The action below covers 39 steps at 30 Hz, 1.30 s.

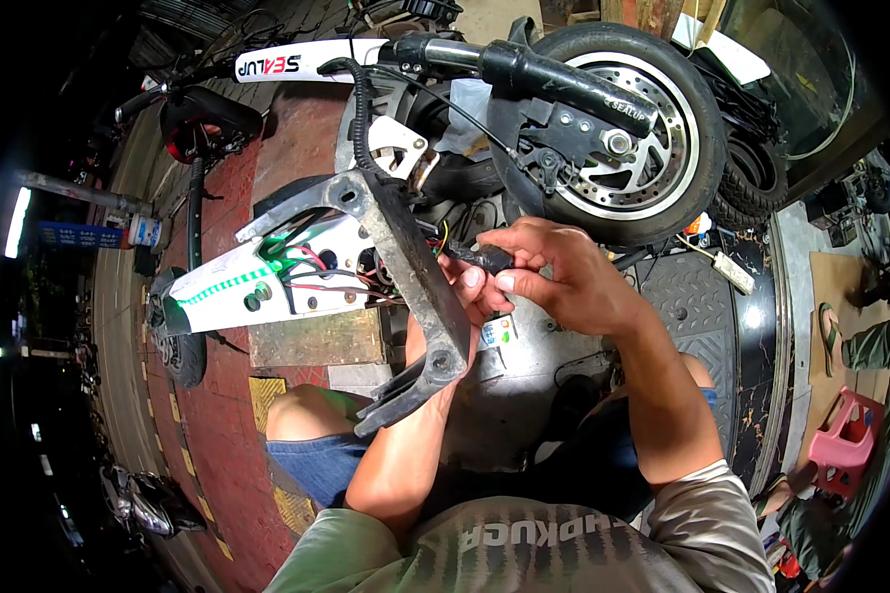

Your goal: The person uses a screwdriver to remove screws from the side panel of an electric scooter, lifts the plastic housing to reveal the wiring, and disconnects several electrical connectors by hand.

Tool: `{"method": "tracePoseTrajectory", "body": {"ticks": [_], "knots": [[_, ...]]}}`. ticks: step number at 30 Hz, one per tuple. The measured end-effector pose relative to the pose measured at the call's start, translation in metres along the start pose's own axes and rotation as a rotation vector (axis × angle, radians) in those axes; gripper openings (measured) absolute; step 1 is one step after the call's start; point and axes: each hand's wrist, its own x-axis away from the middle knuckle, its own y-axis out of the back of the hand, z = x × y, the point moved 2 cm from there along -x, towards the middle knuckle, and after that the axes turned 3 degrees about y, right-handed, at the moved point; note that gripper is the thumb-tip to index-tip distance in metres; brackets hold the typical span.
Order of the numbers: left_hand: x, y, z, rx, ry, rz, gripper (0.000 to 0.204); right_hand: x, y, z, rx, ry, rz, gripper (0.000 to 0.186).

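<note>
An electric scooter lies partly dismantled before me. Between my hands is a small black piece (492, 259) at the end of some thin wires; whether it is a connector or a rubber cover I cannot tell. My right hand (556, 269) pinches it between thumb and fingers. Closed on its near side is my left hand (477, 293), reached past a scuffed dark metal bracket (417, 259) that partly hides the wrist. Left of the bracket, red and black wires (338, 281) come out of the white scooter body (311, 296), which carries a green-lit strip.
Beyond my hands lies the scooter's front wheel (697, 148) with its brake disc and black fork (564, 84). A coiled black cable (360, 109) hangs near the bracket. At right are a white power strip (733, 274), a pink stool (845, 440) and another person's leg (885, 356).
</note>
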Motion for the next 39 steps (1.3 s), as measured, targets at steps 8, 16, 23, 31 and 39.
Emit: {"method": "tracePoseTrajectory", "body": {"ticks": [8,16,23,31,39], "knots": [[0.002,-0.001,0.003,0.075,0.006,-0.053,0.018,-0.002,-0.008,0.007,0.193,-0.005,-0.068,0.041],[0.003,0.008,0.006,0.151,0.01,-0.005,0.019,0.003,-0.007,0.006,0.047,-0.059,-0.088,0.048],[-0.001,0.007,0.006,0.076,-0.01,0.025,0.011,0.005,-0.003,0.009,-0.004,-0.083,-0.064,0.042],[0.002,-0.004,0.001,0.044,-0.017,0.038,0.007,0.004,-0.007,0.006,0.016,-0.006,-0.109,0.035],[0.0,-0.007,-0.002,0.032,0.006,0.086,0.035,0.002,-0.007,0.014,0.132,0.057,-0.143,0.036]]}}
